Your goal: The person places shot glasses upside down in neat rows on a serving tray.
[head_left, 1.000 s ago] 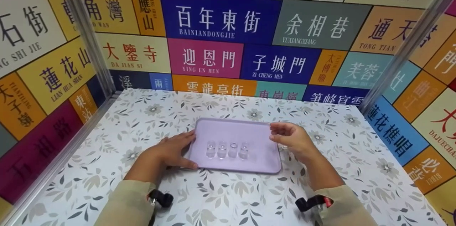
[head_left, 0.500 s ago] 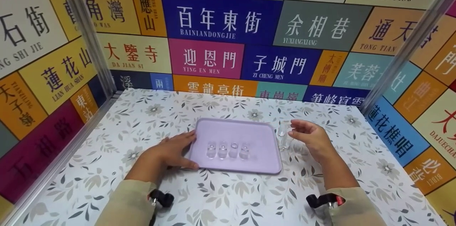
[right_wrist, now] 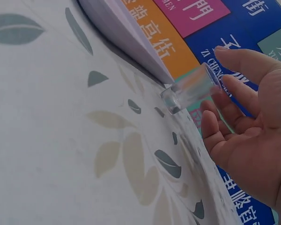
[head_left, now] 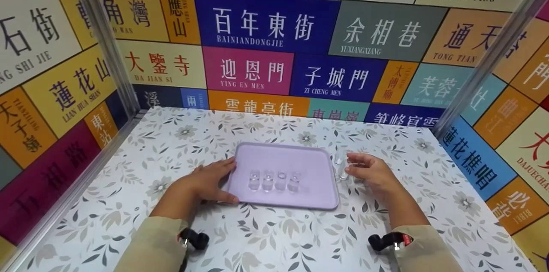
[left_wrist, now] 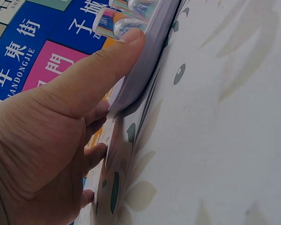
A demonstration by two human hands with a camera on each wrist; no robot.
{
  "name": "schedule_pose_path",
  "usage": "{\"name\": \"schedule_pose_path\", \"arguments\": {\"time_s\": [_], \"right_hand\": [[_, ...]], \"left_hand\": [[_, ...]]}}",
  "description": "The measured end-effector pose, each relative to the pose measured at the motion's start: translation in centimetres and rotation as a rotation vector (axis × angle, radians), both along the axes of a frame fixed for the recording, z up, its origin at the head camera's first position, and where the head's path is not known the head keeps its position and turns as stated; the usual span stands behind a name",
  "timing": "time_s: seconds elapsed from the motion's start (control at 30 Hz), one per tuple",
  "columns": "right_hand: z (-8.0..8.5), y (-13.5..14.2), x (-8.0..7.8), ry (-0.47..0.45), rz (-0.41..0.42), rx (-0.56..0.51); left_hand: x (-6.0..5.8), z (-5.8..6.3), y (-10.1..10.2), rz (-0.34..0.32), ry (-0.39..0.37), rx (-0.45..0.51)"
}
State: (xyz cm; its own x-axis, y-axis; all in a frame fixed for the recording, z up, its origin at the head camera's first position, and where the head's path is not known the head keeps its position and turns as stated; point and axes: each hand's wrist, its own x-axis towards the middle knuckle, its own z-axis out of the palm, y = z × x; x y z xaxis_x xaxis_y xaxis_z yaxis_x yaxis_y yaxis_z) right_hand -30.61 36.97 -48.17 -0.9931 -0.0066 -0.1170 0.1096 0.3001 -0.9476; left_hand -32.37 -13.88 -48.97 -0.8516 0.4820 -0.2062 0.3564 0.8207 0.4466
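Observation:
On the table lies a lilac tray (head_left: 283,156) with several small clear shot glasses (head_left: 267,181) in a row across its nearer half. My left hand (head_left: 206,181) is spread against the tray's left end; in the left wrist view its thumb (left_wrist: 117,56) lies over the rim, near the glasses. Just past the tray's right edge stands clear glassware (head_left: 342,167); whether it is one glass or two is hard to tell in the head view. In the right wrist view a clear shot glass (right_wrist: 191,89) stands upright there, with my right hand (head_left: 371,173) beside it, fingers loosely bent near its rim.
The table (head_left: 266,237) has a white cover with a leaf and flower print. Colourful sign-covered panels (head_left: 266,23) stand behind and at both sides, with clear corner strips (head_left: 103,40) where they meet.
My right hand first moved right, away from the tray's edge, bringing the clear glassware there into sight. Then it came slightly back down and left towards it. The left hand and tray stayed put.

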Motion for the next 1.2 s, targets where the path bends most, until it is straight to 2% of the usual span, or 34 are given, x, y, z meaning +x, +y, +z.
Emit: {"name": "schedule_pose_path", "arguments": {"time_s": [0.33, 0.57, 0.67, 1.0, 1.2], "right_hand": [[-1.4, 0.0, -0.4, -0.017, -0.009, 0.109], [-2.0, -0.2, -0.5, 0.021, 0.0, 0.333], [-2.1, -0.2, -0.6, 0.036, 0.008, 0.381], [-2.0, -0.2, -0.4, 0.035, 0.02, 0.439], [-1.8, -0.2, -0.3, 0.005, -0.008, 0.336]], "left_hand": [[0.0, 0.0, 0.0, 0.004, -0.008, 0.016], [0.1, 0.0, -0.1, 0.013, -0.016, 0.015], [0.1, 0.1, 0.0, 0.018, -0.023, 0.014], [0.0, 0.0, -0.1, 0.017, -0.006, 0.001], [0.0, 0.1, 0.0, 0.023, -0.023, 0.006]]}}
